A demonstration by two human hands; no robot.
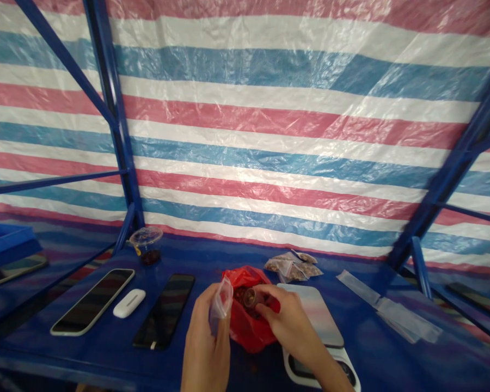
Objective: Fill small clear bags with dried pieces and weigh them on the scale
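My left hand (206, 332) is closed on a small clear plastic bag (221, 298), holding it upright near the table's front edge. My right hand (283, 321) is closed on a small cup (251, 296) with brown bits in it, just above the mouth of a red plastic bag (245, 326) that holds more of the same. The cup is tipped toward the clear bag. A white kitchen scale (316, 321) lies under my right wrist.
Two phones (93, 299) (164, 317) and a white case (129, 302) lie at the left. A lidded clear cup (147, 245) stands behind them. Filled small bags (293, 265) sit behind the scale, empty clear bags (387, 313) at the right. Blue frame posts (118, 136) flank the blue table.
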